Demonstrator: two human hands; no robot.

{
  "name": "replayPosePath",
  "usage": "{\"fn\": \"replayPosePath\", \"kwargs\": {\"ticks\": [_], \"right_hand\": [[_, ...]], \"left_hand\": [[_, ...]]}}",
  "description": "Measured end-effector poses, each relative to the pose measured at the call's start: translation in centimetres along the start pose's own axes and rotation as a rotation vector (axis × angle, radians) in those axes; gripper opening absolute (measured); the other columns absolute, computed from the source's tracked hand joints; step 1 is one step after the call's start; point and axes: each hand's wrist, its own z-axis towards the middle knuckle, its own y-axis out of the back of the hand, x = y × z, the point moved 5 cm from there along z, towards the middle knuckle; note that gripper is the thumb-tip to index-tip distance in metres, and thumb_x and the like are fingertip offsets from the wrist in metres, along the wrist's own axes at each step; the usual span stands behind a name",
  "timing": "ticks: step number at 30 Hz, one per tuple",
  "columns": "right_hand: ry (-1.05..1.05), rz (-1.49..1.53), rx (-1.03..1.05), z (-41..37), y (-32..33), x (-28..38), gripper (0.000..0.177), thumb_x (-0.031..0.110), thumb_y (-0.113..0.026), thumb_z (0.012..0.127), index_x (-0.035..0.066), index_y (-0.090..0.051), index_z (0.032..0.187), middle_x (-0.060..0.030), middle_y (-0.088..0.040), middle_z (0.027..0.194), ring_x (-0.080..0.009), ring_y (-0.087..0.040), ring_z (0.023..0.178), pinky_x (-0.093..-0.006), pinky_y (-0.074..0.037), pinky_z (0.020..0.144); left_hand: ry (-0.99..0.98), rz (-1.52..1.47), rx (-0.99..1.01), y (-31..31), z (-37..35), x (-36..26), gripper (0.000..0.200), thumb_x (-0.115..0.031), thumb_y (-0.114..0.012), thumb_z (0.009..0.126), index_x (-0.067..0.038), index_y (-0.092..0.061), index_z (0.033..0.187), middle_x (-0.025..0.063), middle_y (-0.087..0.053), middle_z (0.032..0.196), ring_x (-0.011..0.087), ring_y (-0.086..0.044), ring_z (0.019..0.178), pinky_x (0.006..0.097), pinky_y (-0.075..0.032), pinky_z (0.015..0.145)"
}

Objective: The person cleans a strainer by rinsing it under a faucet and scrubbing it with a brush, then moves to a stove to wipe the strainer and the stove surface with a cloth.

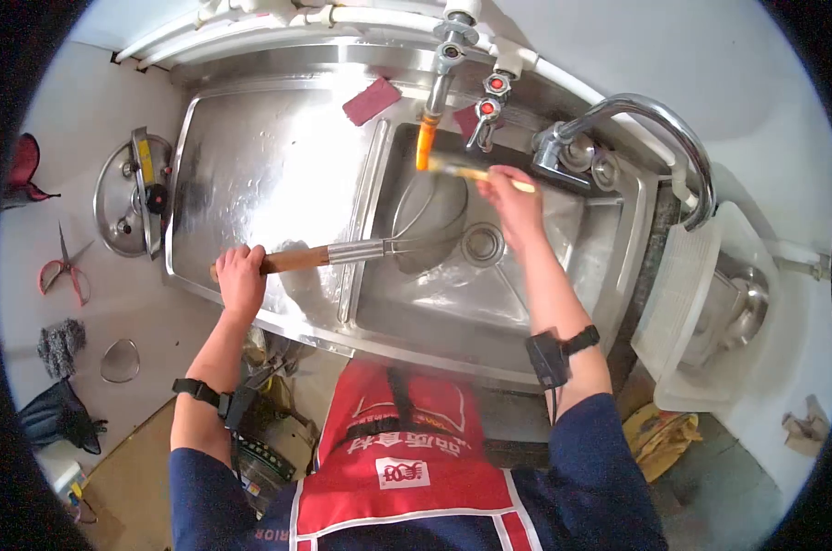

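Observation:
My left hand is closed around the wooden handle of a long-handled wire strainer. Its round mesh head hangs over the right-hand basin of the steel sink, near the drain. In my right hand is a slim brush with a pale yellow handle, gripped between the fingers. The brush's far end is blurred and lies right by the tip of the orange tap nozzle, above the strainer head. Whether water is running from the nozzle I cannot make out.
Two dark red scouring pads lie along the sink's back. A curved chrome faucet rises at the right, above a white plastic basket. Against the left wall are a pot lid, red-handled scissors and a steel-wool scrubber.

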Motion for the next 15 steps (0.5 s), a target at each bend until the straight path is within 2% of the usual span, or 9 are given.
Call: {"fn": "replayPosePath", "kwargs": {"ticks": [2,3,6,7,9,10,11,13,15], "right_hand": [[-0.142,0.174,0.045,0.3,-1.1,-3.2,0.017,0.009,-0.068,0.090,-0.001,-0.066,0.103,-0.0094,-0.069,0.095,-0.0175,-0.069,0.081,-0.0274,-0.056,0.073],[-0.115,0.107,-0.039,0.7,-0.5,-3.6,0.019,0.011,-0.068,0.088,0.000,-0.067,0.103,-0.0088,-0.070,0.086,-0.0170,-0.069,0.079,-0.0265,-0.055,0.071],[-0.071,-0.028,-0.125,1.5,1.2,-3.9,0.021,0.012,-0.067,0.087,-0.001,-0.066,0.104,-0.0100,-0.071,0.086,-0.0179,-0.070,0.078,-0.0258,-0.056,0.069],[-0.071,-0.024,-0.133,1.3,0.9,-3.8,0.021,0.012,-0.067,0.087,-0.001,-0.066,0.104,-0.0100,-0.071,0.086,-0.0179,-0.070,0.078,-0.0258,-0.056,0.069],[-0.089,0.202,0.011,1.0,-0.8,-3.7,0.021,0.012,-0.066,0.085,-0.001,-0.066,0.102,-0.0110,-0.071,0.086,-0.0170,-0.070,0.073,-0.0265,-0.055,0.065],[-0.090,0.207,0.007,1.0,-0.7,-3.5,0.021,0.012,-0.066,0.085,-0.001,-0.066,0.102,-0.0110,-0.071,0.086,-0.0170,-0.070,0.073,-0.0265,-0.055,0.065],[-0.123,0.088,0.037,1.0,-0.7,-3.3,0.020,0.012,-0.066,0.087,-0.001,-0.066,0.101,-0.0104,-0.070,0.088,-0.0169,-0.070,0.074,-0.0266,-0.055,0.065],[-0.145,-0.103,0.054,1.2,-0.1,-2.3,0.017,0.012,-0.063,0.088,-0.001,-0.065,0.100,-0.0096,-0.069,0.087,-0.0171,-0.069,0.070,-0.0267,-0.055,0.062],[-0.142,-0.076,0.014,1.1,0.8,-1.1,0.018,0.012,-0.063,0.088,-0.001,-0.065,0.099,-0.0096,-0.069,0.087,-0.0172,-0.069,0.070,-0.0267,-0.055,0.062]], "left_hand": [[0.038,0.018,-0.011,-1.2,-1.6,0.5,0.020,-0.005,-0.068,0.071,-0.012,-0.058,0.087,0.0073,-0.058,0.089,0.0301,-0.056,0.094,0.0435,-0.041,0.086],[0.065,0.014,0.031,-1.3,-2.0,0.5,0.022,-0.005,-0.069,0.070,-0.012,-0.058,0.088,0.0074,-0.058,0.089,0.0297,-0.056,0.095,0.0437,-0.041,0.086],[0.067,0.015,0.027,-1.7,-2.6,0.5,0.026,-0.006,-0.072,0.069,-0.012,-0.058,0.090,0.0073,-0.058,0.090,0.0296,-0.056,0.095,0.0437,-0.041,0.086],[0.073,0.035,0.068,-1.0,-2.6,-0.1,0.012,-0.011,-0.064,0.077,-0.013,-0.060,0.089,0.0085,-0.060,0.091,0.0316,-0.058,0.094,0.0463,-0.042,0.084],[0.085,0.027,0.081,-1.3,-3.0,-0.2,0.011,-0.012,-0.064,0.078,-0.013,-0.060,0.089,0.0087,-0.060,0.091,0.0319,-0.058,0.094,0.0466,-0.042,0.084],[0.104,0.019,0.093,-1.6,-3.3,0.0,0.011,-0.012,-0.064,0.079,-0.013,-0.060,0.089,0.0089,-0.060,0.091,0.0322,-0.058,0.094,0.0470,-0.042,0.084],[0.100,0.023,0.095,-1.9,-3.7,0.2,0.011,-0.012,-0.064,0.079,-0.013,-0.060,0.089,0.0089,-0.060,0.091,0.0322,-0.058,0.094,0.0470,-0.042,0.084],[0.130,0.003,0.113,-2.4,-4.4,0.4,0.025,-0.005,-0.071,0.070,-0.012,-0.060,0.092,0.0080,-0.059,0.091,0.0303,-0.057,0.096,0.0436,-0.041,0.087],[0.141,0.001,0.126,-2.6,-4.6,0.4,0.024,-0.005,-0.070,0.071,-0.012,-0.061,0.092,0.0081,-0.059,0.091,0.0304,-0.057,0.096,0.0438,-0.041,0.087]]}}
